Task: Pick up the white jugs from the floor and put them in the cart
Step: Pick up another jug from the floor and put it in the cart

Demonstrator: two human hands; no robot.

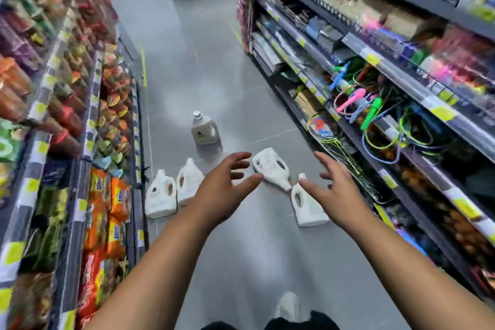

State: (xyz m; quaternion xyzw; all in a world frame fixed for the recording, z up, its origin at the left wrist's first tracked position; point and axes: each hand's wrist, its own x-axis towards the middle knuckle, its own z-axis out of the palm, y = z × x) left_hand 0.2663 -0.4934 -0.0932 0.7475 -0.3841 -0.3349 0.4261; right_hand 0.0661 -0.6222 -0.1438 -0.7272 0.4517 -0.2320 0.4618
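Observation:
Several white jugs lie on the grey aisle floor. Two stand side by side at the left, one [161, 195] nearest the shelf base and another [189, 180] beside it. A third jug [271, 167] lies on its side between my hands. A fourth [307, 203] stands under my right hand. My left hand [224, 185] and my right hand [338, 190] are stretched out above them, fingers spread, holding nothing. No cart is in view.
A grey jug [205, 130] with a silver cap stands farther down the aisle. Shelves of snack packets [107, 209] line the left side. Shelves with skipping ropes and rackets [375, 104] line the right. My white shoe [288, 305] is at the bottom.

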